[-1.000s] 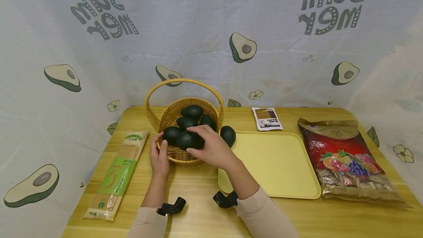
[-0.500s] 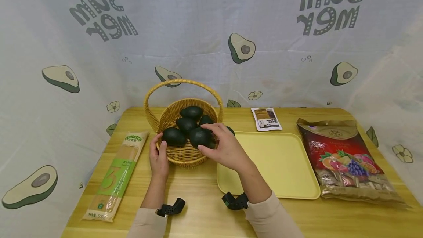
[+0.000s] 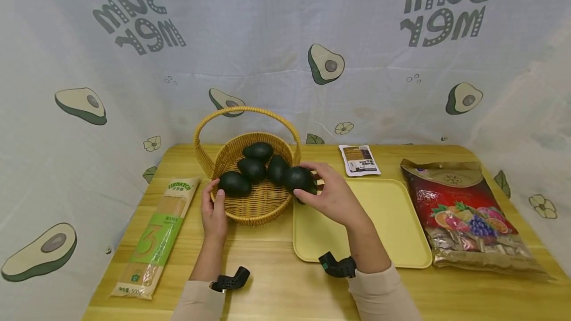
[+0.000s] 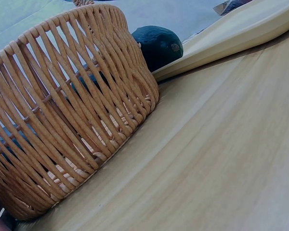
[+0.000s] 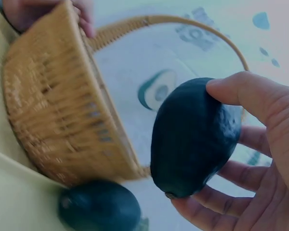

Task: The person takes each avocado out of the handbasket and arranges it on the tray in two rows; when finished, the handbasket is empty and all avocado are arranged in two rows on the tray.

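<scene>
My right hand [image 3: 331, 196] grips a dark green avocado [image 3: 297, 179] [image 5: 195, 137] just past the right rim of the wicker basket [image 3: 251, 208], above the near left corner of the yellow tray [image 3: 383, 222]. Another avocado [image 5: 100, 208] [image 4: 157, 45] lies on the tray's left edge beside the basket, mostly hidden in the head view. Several avocados [image 3: 251, 168] stay inside the basket. My left hand [image 3: 214, 210] holds the basket's left rim, thumb on the edge.
A spaghetti packet [image 3: 156, 234] lies left of the basket on the wooden table [image 3: 267, 271]. A small sachet [image 3: 359, 159] sits behind the tray and a red fruit snack bag [image 3: 464, 214] lies to its right. Avocado-print cloth surrounds the table.
My right hand has lifted an avocado out of the basket and carried it rightward over the rim toward the tray. The left hand has stayed on the basket.
</scene>
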`<state>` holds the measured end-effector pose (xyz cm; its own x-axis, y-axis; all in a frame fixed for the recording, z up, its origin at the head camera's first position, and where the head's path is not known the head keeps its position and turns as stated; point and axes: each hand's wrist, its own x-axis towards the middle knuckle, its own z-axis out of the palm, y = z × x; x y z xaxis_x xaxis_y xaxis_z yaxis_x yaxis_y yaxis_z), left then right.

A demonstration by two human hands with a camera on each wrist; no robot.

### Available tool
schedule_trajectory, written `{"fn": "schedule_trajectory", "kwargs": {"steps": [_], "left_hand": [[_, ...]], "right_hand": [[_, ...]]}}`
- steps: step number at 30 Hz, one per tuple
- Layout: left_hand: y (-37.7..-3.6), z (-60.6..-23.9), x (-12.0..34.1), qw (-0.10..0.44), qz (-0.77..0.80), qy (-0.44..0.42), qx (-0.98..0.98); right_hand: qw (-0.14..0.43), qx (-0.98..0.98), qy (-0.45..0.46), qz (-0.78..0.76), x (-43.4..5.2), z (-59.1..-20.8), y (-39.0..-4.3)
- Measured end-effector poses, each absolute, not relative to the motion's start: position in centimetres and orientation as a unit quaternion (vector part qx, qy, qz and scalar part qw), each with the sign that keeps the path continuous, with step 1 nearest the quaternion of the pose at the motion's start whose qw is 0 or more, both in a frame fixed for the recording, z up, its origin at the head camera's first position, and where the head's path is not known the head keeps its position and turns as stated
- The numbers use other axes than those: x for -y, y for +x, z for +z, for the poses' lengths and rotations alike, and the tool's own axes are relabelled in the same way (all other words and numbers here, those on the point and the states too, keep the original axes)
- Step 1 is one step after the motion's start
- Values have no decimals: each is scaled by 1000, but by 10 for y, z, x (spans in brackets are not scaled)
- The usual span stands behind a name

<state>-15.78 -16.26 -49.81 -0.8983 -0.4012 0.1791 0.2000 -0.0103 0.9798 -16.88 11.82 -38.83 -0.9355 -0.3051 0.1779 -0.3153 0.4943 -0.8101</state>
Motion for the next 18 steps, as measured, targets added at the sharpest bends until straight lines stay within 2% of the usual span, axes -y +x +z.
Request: {"fn": "schedule_trajectory", "kwargs": {"steps": [18], "left_hand": [[-159, -498, 164, 201, -700, 86, 680]], "right_hand": [[-28, 891, 66, 449, -184, -405, -184]]}}
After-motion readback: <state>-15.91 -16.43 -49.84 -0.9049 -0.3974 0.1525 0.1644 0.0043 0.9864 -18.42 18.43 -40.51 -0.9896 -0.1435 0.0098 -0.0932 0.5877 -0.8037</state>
